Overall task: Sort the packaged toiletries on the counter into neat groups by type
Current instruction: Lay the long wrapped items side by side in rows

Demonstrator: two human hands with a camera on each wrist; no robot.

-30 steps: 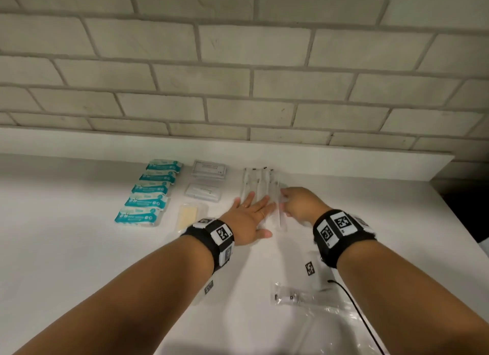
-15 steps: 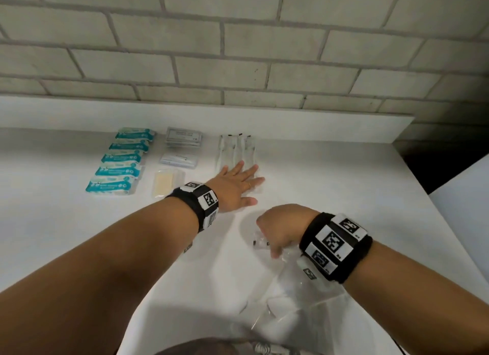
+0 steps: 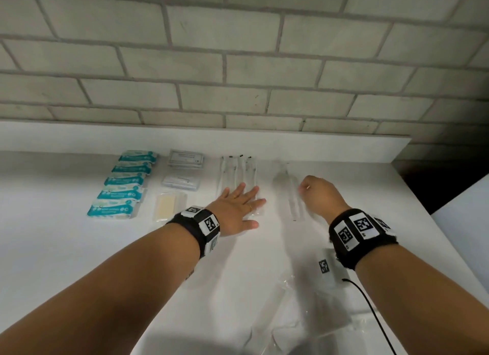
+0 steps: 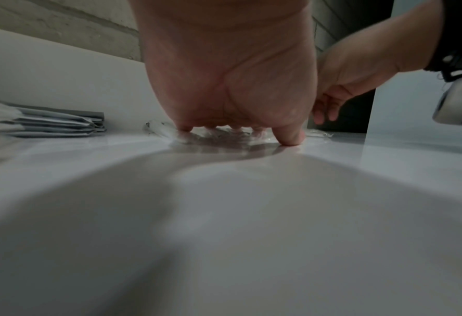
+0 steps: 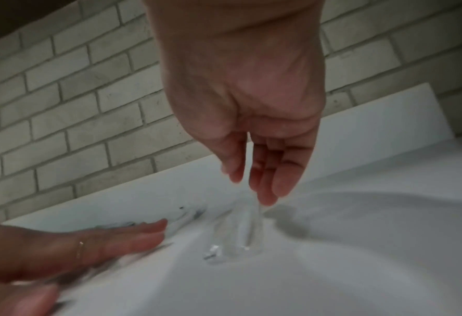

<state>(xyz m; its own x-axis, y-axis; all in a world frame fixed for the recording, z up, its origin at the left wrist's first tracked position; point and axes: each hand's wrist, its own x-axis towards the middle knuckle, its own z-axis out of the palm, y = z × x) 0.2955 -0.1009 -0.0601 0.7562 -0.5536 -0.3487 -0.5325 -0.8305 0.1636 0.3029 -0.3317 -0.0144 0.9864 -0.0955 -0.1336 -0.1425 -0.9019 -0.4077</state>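
Observation:
A row of slim clear-wrapped items lies at the back of the white counter. My left hand rests flat on their near ends, fingers straight and spread; the left wrist view shows the fingertips pressing the clear wrap. Just right of the row, my right hand pinches one more clear packet between thumb and fingers. In the right wrist view this packet hangs down, blurred, with its lower end near the counter. What it holds cannot be made out.
Teal packets form a column at the left, beside two stacks of grey sachets and a pale yellow packet. Loose clear packets lie near the front. A brick wall backs the counter, which ends at the right.
My right hand left the row, dropped to the loose clear packets at the front, and came back up holding one to the right of the row. The left hand stayed flat.

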